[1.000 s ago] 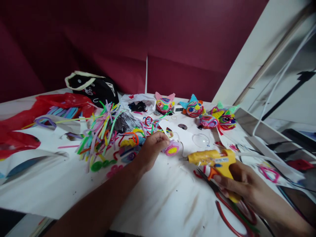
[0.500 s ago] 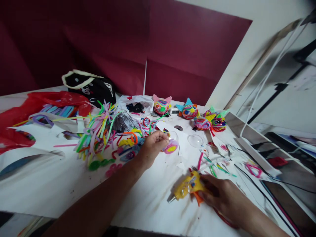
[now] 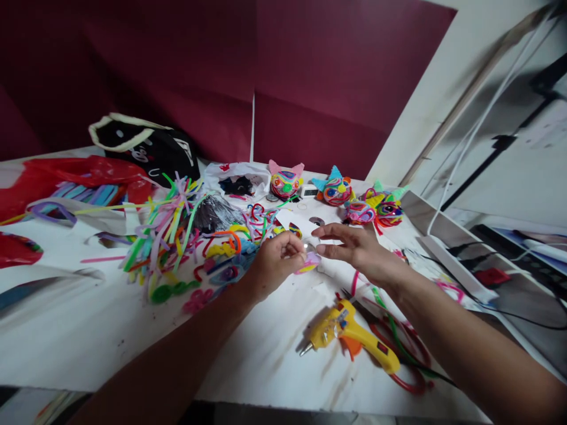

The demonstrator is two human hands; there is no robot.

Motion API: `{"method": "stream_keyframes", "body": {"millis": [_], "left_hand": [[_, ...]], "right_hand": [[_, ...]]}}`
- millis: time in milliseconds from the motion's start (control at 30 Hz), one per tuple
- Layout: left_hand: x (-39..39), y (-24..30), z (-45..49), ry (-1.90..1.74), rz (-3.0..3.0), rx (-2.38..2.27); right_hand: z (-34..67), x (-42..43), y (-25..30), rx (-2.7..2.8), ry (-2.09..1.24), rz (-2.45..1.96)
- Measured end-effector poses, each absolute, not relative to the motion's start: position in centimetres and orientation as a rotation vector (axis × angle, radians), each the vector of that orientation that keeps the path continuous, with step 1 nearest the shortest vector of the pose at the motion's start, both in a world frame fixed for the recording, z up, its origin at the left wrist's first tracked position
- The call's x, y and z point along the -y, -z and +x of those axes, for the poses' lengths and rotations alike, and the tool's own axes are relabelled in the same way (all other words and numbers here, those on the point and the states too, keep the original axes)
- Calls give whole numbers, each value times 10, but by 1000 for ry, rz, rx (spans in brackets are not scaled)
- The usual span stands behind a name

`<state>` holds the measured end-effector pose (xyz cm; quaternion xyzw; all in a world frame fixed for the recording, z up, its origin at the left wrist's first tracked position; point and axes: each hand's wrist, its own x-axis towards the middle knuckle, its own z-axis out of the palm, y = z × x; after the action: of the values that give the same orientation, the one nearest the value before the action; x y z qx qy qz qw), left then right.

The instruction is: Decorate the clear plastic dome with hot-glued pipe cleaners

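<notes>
My left hand (image 3: 275, 263) is closed around a small clear ball with a pink and yellow coil (image 3: 310, 260) inside, held just above the white table (image 3: 80, 330). My right hand (image 3: 354, 247) reaches in from the right, fingers partly stretched, fingertips touching the same ball. The yellow glue gun (image 3: 349, 333) lies on the table below both hands, nozzle pointing left, nobody holding it.
A heap of coloured pipe cleaners (image 3: 177, 236) spreads left of my hands. Three finished pipe-cleaner heads (image 3: 334, 190) stand at the back. A black bag (image 3: 146, 147) and a red plastic bag (image 3: 75, 177) sit far left. Red and green wires (image 3: 407, 360) lie beside the glue gun.
My right hand laid the glue gun down on the table, let go of it, and moved up to the ball in my left hand. The left hand barely moved.
</notes>
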<state>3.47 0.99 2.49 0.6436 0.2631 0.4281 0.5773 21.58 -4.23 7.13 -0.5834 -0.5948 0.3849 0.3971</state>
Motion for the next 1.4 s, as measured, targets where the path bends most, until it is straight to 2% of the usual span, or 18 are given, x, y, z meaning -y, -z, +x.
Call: {"method": "stream_keyframes", "body": {"millis": [800,1400], "left_hand": [[-11,-18,39,-965,1392,-666],[-14,-14,42,-1001,1196,-663]], "right_hand": [[208,35,-60,1259,-1300,-1314],[202,27,-56,1161,-1302,-1299]]}}
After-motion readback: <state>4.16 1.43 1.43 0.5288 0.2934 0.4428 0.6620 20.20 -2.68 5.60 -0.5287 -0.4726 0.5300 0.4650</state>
